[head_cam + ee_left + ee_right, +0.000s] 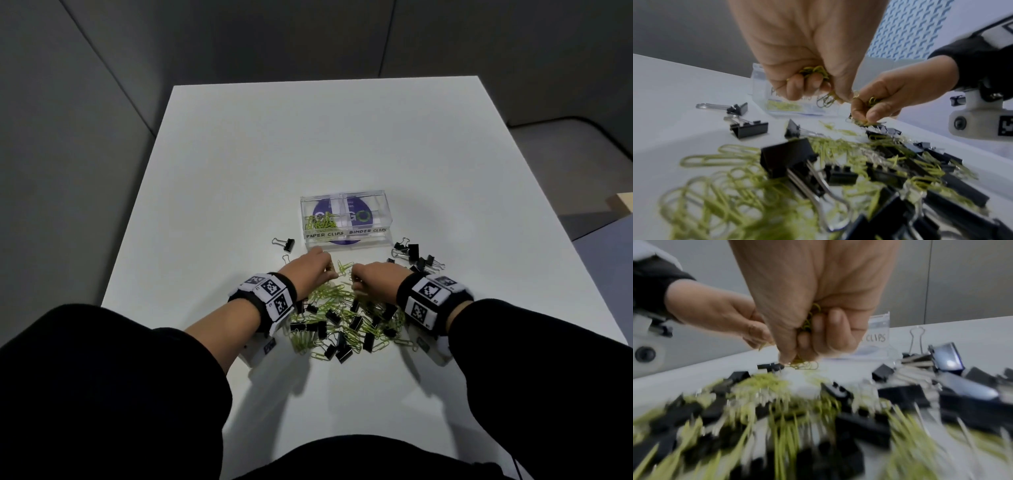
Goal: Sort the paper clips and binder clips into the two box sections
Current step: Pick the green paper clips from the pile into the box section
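Note:
A mixed pile of green paper clips [337,310] and black binder clips [356,322] lies on the white table [325,144] under my wrists. My left hand [313,267] [807,78] grips a bunch of green paper clips [815,71] in its curled fingers. My right hand [368,275] [813,331] also holds green paper clips [809,318] and pinches more at the pile's far edge. The clear two-section box [346,219] stands just beyond both hands, labelled PAPER CLIPS and BINDER CLIPS. Its left section holds green paper clips [320,222]; its right section looks bare.
A separate cluster of black binder clips [414,255] lies right of the box. Two single binder clips [284,244] lie left of it. The table's far half is bare white surface. Grey padded walls stand behind.

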Tool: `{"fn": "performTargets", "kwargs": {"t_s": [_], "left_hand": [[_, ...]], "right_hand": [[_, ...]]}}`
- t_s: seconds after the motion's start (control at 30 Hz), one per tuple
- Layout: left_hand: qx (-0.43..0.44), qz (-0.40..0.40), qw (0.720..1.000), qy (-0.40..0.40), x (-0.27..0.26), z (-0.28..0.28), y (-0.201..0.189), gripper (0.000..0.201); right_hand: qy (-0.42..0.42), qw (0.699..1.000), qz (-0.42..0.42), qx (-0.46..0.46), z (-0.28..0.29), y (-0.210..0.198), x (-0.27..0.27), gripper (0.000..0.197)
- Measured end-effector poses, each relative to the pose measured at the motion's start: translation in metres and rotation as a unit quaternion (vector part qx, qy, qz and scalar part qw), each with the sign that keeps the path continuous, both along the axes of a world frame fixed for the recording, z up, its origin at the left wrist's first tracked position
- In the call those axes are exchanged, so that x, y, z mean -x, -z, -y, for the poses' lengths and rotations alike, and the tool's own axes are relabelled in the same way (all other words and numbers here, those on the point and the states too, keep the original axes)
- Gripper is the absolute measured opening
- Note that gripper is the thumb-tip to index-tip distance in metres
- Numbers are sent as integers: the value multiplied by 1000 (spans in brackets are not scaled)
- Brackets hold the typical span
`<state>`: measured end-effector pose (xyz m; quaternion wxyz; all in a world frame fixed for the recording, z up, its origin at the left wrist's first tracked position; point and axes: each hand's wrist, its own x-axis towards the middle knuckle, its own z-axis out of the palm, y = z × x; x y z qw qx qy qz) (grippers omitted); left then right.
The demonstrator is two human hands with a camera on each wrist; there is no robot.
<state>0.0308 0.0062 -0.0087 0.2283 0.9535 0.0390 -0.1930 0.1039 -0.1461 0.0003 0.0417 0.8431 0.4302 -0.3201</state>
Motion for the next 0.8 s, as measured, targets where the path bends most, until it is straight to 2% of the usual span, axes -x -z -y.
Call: {"fn": "performTargets", "kwargs": {"t_s": [0.13, 0.23, 0.37, 0.47, 0.57, 0.67, 0.73, 0.8], "left_hand": [[36, 0, 998, -54, -7, -17, -18, 20], [41, 6, 996, -85, -20, -38, -35, 23], [-43, 52, 991, -114, -40, -65, -51, 29], [-96, 48, 985, -132, -52, -77, -56, 32], [-131, 39, 983, -121, -62, -81, -56, 33], [-135, 34, 984, -110, -72, -82, -54, 33], [-138, 26, 986, -93, -79, -79, -52, 32], [-151, 15, 986, -62, -87, -73, -51, 31]], "right_hand": [[10, 998, 17, -68, -13, -30, -14, 28], [39, 992, 48, -112, -31, -45, -30, 28], [59, 988, 73, -123, -64, -46, -51, 31], [58, 989, 81, -109, -87, -36, -64, 29], [63, 991, 50, -103, -102, -24, -71, 26], [81, 987, 1, -137, -100, -22, -73, 39], [90, 980, 6, -179, -90, -26, -75, 39], [97, 970, 36, -220, -76, -31, -76, 30]]}}
